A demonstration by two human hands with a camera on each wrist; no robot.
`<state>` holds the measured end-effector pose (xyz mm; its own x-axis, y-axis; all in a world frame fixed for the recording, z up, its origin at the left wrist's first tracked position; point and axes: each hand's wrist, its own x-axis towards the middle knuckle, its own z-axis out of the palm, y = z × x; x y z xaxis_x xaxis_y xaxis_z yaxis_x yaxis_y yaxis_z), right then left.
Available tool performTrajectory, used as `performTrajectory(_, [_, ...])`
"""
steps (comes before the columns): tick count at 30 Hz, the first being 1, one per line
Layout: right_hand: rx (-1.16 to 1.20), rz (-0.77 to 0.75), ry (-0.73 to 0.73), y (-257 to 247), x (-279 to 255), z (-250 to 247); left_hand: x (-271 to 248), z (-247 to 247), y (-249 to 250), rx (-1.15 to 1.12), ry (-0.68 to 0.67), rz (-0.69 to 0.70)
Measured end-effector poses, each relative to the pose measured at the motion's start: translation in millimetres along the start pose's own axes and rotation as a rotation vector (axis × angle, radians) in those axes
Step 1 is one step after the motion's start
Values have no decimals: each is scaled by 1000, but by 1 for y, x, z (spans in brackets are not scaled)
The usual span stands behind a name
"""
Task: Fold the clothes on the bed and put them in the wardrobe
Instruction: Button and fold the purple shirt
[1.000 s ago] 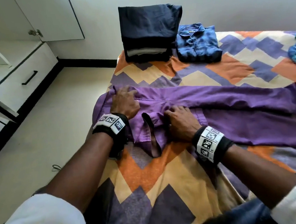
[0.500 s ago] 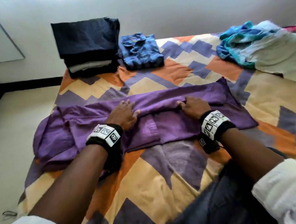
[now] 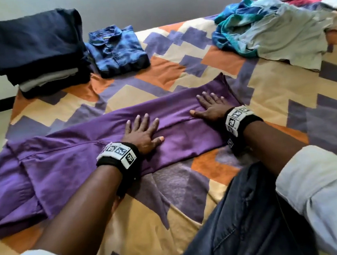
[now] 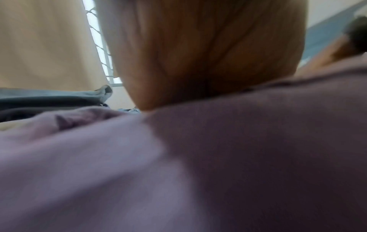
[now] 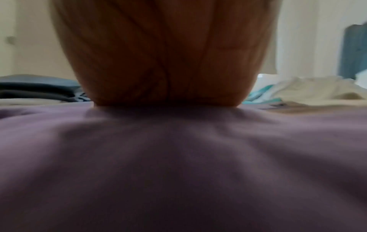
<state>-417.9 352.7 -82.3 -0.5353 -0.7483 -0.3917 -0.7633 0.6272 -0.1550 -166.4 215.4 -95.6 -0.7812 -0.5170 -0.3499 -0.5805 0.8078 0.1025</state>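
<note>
The purple garment point(image 3: 80, 156) is smooth, matt cloth, lightly creased. The bedsheet point(image 3: 273, 88) is matt woven cloth, and the blue shirt point(image 3: 117, 50) looks soft and mottled.

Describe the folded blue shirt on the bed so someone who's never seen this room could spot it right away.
Look to the bed's far left corner, by the wall. Right of the tall dark folded stack lies the folded blue shirt, the only mottled blue, collared piece lying singly.

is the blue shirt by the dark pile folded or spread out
Folded: the blue shirt lies as a compact rectangle, collar on top, beside the dark pile.
</note>
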Motion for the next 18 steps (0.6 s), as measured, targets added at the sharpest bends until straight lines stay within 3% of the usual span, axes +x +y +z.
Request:
performTrajectory(4, [-24, 108, -17, 42, 1, -5, -2, 8, -2, 38, -24, 4])
performTrajectory(8, [-77, 218, 43, 38, 1, -28, 0, 3, 1, 44, -62, -8])
performTrajectory(10, [-123, 139, 156, 17, 8, -36, 0, 3, 1, 40, -61, -7])
performTrajectory(13, [-154, -81, 35, -8, 21, -32, 1, 3, 4, 34, -61, -3])
performTrajectory(18, [-73, 126, -6, 40, 36, -46, 5, 2, 7, 44, -82, -9])
